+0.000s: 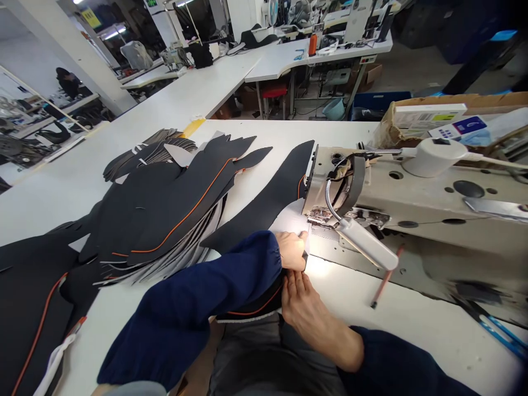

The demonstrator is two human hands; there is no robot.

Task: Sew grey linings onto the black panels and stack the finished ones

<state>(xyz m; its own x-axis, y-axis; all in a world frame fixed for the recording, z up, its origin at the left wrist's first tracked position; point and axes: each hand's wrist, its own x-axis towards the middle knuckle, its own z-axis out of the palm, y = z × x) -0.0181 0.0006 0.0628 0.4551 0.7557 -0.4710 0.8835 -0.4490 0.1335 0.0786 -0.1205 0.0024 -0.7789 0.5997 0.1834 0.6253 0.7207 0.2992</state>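
My left hand (292, 250) has its fingers curled down on the dark fabric piece (264, 192), close in front of the needle area of the sewing machine (325, 192). Just below it, my right hand (305, 302) presses the near part of the fabric, fingers together and partly over its edge. An orange line (256, 309) runs along the black fabric near my lap. A lit lamp (368, 245) hangs from the machine head beside the work. Left of the machine lies a stack of dark pieces with orange piping (165, 203).
Blue-handled scissors (501, 333) lie at the right edge, and a red stick-like tool (386, 280) rests near the machine bed. A cardboard box (390, 124) stands behind the machine. More dark pieces (25, 275) cover the far left.
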